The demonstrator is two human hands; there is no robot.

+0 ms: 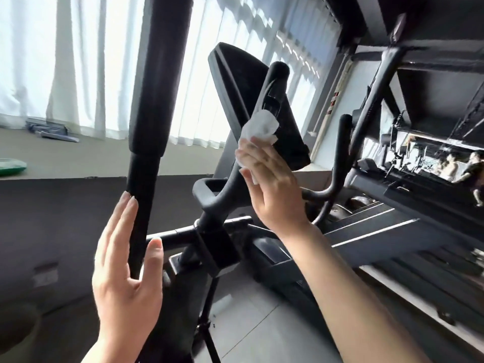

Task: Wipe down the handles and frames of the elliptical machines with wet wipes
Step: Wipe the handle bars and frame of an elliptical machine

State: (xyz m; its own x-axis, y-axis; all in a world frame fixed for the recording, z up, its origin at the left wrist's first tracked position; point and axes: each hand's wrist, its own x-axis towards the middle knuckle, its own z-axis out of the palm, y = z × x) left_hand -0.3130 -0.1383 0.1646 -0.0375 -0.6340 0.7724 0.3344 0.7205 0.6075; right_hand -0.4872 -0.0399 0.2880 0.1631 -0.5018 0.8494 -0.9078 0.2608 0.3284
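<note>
Head view shows two hands and one wipe. At lower left of the frame, the left hand (pixel 125 273) is spread, its fingers (pixel 123 218) straight and close together beside the long black handle (pixel 152 113), thumb on the bar's other side, not closed around it. At centre, the right hand (pixel 272 184) has nearly straight fingers and presses a crumpled white wet wipe (pixel 259 128) against the curved inner handle (pixel 269 90), just in front of the black console (pixel 235 82). A second curved handle (pixel 340 153) stands at right. White curtains (pixel 65 61) fill the upper left.
</note>
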